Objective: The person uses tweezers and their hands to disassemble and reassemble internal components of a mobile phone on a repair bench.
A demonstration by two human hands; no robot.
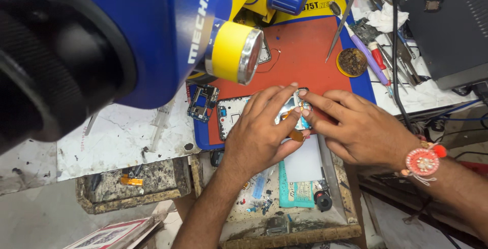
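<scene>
Head camera, looking down: two bare hands meet over an opened smartphone chassis with a pale inner frame [234,114], which lies flat on a red silicone repair mat with a blue border [305,50] on the cluttered worktop [127,137]. The left hand [259,132] rests palm-down across the middle of the phone, its fingers [284,94] spread narrowly and stretched toward the phone's upper end, while the thumb presses against a small amber-brown tool [296,135] at the phone's near edge; whether it is truly gripped cannot be told. The right hand [356,129], with a red round beaded wrist ornament on a thread band [423,161], reaches in from the right, its forefinger and middle finger [317,101] extended close together with tips touching the phone's top end, just beside the left fingertips. Neither hand lifts the phone.

A small blue-and-black circuit board [203,102] lies just left of the phone, at the mat's edge. Farther back on the mat sit slim metal tweezers [338,27] and a round yellow-rimmed tin of dark brown paste [352,62], with a lilac-handled tool [366,53] and a red-handled screwdriver [378,58] near them. A large blue microscope head with a yellow lens ring [234,50] fills the upper left, blurred and close to the camera. A flat white sheet [305,162] lies below the hands.
</scene>
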